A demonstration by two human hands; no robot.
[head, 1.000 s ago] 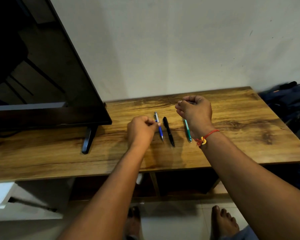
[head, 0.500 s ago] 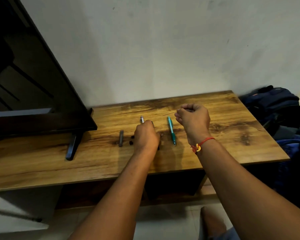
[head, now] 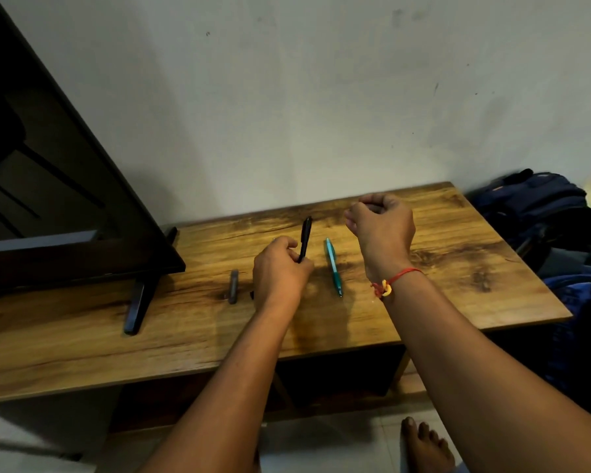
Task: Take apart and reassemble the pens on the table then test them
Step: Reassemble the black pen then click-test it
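My left hand [head: 280,268] grips the lower end of a black pen [head: 305,238], which points up and away from me, tilted above the wooden table [head: 458,268]. A teal pen [head: 332,266] lies flat on the table between my hands. My right hand [head: 381,227] hovers over the table's far side as a closed fist, and nothing shows in it. A short grey pen part [head: 233,286] lies to the left of my left hand, with a small dark piece [head: 252,295] beside the wrist. My left hand hides whatever lies under it.
A black TV [head: 48,199] on a slanted foot [head: 139,302] fills the table's left part. Dark blue bags [head: 533,206] are piled off the table's right edge. A wall stands right behind the table. My bare foot [head: 423,445] rests on the floor below.
My left hand has closed on the black pen and raised it off the table. My right fist has stayed in place. The thin piece sticking out of it earlier no longer shows.
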